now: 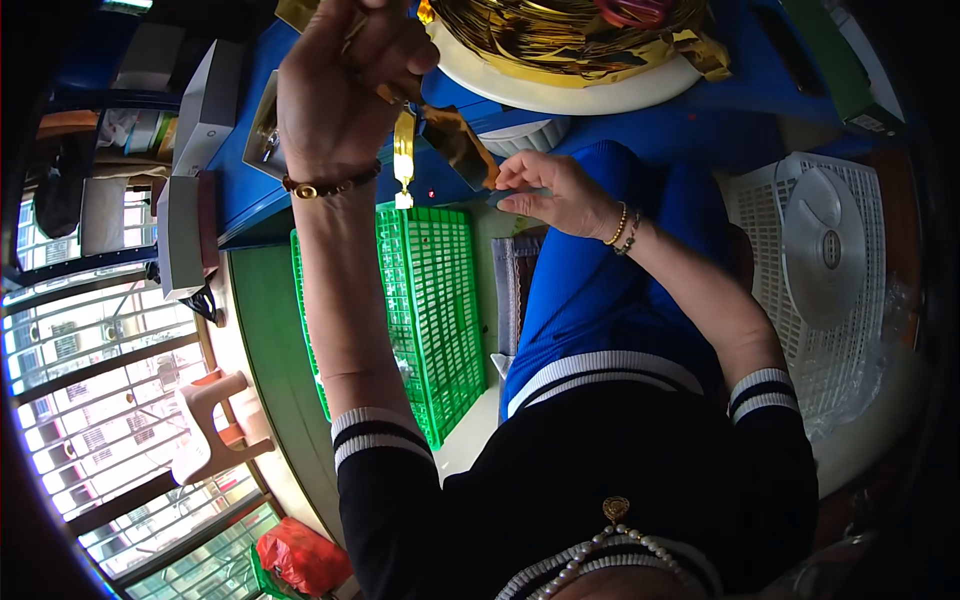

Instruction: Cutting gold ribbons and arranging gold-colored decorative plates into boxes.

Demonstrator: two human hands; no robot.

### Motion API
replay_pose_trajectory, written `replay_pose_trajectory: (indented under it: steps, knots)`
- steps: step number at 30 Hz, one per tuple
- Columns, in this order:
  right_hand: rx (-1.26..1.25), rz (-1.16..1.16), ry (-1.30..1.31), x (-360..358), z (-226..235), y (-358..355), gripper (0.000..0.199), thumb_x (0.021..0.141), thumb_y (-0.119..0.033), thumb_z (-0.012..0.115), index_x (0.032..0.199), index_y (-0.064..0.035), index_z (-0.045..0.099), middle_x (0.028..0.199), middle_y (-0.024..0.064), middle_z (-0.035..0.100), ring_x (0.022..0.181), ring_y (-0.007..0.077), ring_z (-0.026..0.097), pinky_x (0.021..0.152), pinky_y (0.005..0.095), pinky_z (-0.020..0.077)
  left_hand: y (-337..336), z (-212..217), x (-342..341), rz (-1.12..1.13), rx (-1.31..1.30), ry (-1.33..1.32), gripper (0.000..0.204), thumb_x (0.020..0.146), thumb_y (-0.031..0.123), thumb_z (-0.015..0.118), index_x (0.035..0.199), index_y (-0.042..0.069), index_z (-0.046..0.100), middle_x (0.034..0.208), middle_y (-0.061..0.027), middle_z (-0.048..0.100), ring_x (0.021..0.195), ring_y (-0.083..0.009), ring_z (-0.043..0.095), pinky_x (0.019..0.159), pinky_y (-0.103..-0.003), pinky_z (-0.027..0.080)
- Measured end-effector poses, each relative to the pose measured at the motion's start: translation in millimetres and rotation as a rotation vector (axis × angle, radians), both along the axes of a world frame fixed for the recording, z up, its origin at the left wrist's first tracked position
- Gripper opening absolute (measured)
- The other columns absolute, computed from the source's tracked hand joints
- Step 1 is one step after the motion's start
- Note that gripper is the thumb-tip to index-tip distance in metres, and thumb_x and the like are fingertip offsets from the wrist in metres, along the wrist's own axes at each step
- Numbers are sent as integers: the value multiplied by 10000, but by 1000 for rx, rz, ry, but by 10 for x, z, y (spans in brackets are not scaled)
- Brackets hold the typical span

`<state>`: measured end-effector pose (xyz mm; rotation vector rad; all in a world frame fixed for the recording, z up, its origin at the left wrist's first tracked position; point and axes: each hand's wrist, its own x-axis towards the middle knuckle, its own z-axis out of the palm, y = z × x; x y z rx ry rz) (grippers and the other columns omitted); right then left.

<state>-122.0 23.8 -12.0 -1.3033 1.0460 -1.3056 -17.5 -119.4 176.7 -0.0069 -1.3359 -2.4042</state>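
The person wears a black top (600, 450) with white-striped ribbed cuffs (765, 390) and hem (605, 372), blue trousers (580, 280), a pearl necklace (572, 570) with a gold heart-shaped pendant (616, 508), and beaded bracelets (330, 186) on both wrists

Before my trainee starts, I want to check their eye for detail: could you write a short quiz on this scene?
1. Which hand's fingertips are at the lower end of the wide gold strip?
2. True or false: the openwork crate beside the left forearm is red.
3. Fill in: the heap of gold strips lies on a ____ tray.

Key:
1. The right hand.
2. False; it is green.
3. White.
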Motion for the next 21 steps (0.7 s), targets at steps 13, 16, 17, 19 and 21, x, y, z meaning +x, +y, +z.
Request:
replay_pose_trajectory:
  steps: [13,16,17,19,21]
  knots:
    - [-571,-248,169,-307,857,80,95,748,5,651,772,-12,560,1168,140,537,1160,233,465,946,334,378,42,-1105,-43,513,-183,-466,569,918,540,304,827,40,559,527,10,404,443,-84,315,479,-242,304]
    - [-372,-244,-54,-396,838,32,52,780,11,627,811,-4,587,1098,128,577,1111,208,494,945,321,385,419,-1175,-145,447,-190,-445,612,892,613,263,893,75,555,569,28,433,456,-50,303,451,-193,242]
    - [-376,-249,-49,-413,825,33,52,780,11,627,811,-4,587,1098,128,577,1111,208,494,945,321,385,569,-1155,-216,513,-173,-408,633,882,637,230,987,94,538,617,44,449,478,-42,296,452,-193,226]
    - [-232,-285,-139,-426,808,42,40,787,13,617,818,0,595,1084,112,582,1080,189,509,944,307,386,643,-1233,-118,448,-172,-427,670,873,652,228,1054,77,520,673,49,466,512,-36,306,464,-193,244]
    - [-199,-303,-160,-422,785,45,39,787,16,614,818,1,597,1075,108,586,1076,180,510,939,304,389,675,-1284,-79,431,-167,-424,648,877,640,264,1036,70,528,690,50,475,531,-32,333,474,-188,264]
